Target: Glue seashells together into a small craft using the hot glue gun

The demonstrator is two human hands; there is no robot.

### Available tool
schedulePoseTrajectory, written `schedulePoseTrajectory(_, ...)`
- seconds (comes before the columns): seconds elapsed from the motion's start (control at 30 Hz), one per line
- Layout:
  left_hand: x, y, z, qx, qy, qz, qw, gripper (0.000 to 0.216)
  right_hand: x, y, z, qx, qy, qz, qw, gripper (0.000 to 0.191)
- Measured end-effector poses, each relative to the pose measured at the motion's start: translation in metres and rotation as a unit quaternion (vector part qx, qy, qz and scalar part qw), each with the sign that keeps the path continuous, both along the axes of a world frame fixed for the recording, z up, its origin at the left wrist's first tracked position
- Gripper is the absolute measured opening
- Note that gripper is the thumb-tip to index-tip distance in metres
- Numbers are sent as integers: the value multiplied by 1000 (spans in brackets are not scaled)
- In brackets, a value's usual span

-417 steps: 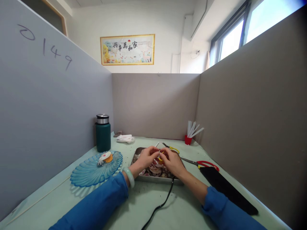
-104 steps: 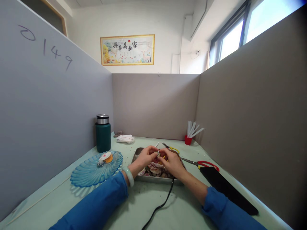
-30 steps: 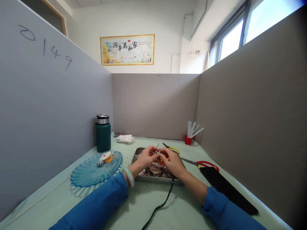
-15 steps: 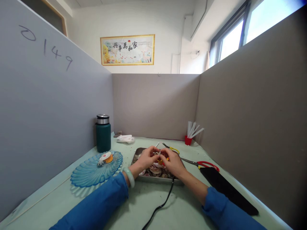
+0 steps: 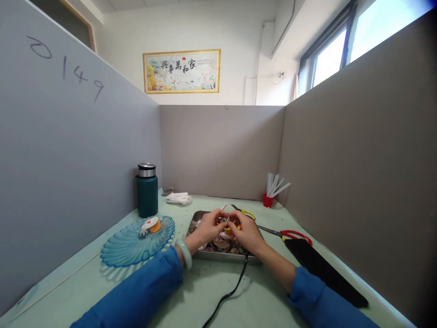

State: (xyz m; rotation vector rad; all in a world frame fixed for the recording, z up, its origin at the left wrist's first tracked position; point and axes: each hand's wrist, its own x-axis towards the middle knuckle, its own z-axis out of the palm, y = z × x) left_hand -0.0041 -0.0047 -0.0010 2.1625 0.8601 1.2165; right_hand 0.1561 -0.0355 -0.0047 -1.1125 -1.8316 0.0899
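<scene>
Metal tray [image 5: 221, 256] below, my left hand [image 5: 207, 228] and right hand [image 5: 247, 231] narrowly pinch a small pale piece [image 5: 227, 219]. They've barely shifted this past second, so this seems slow, fiddly work.

Arms, one pair, blue-sleeved, converging from lower left and lower right; bare right forearm [image 5: 277, 263] exposed farther than left wrist [image 5: 193, 243]. Left hand [image 5: 208, 227] and right hand [image 5: 246, 233]: backs upward, fingers curled, thumbs opposed in a pinch, fingertips close together.
</scene>
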Motion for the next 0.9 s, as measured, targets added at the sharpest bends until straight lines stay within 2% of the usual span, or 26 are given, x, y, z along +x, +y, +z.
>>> schedulePoseTrajectory(0.13, -1, -5, 4, 37, 35, 30, 998, 25, 0, 0, 0, -1, 0, 0, 1000, 14)
schedulePoseTrajectory(0.47, 1, -13, 9, 54, 66, 56, 995, 24, 0, -1, 1, -13, 11, 8, 1000, 13)
schedulePoseTrajectory(0.9, 0, -15, 9, 79, 75, 41, 993, 23, 0, -2, 2, -15, 12, 0, 1000, 14)
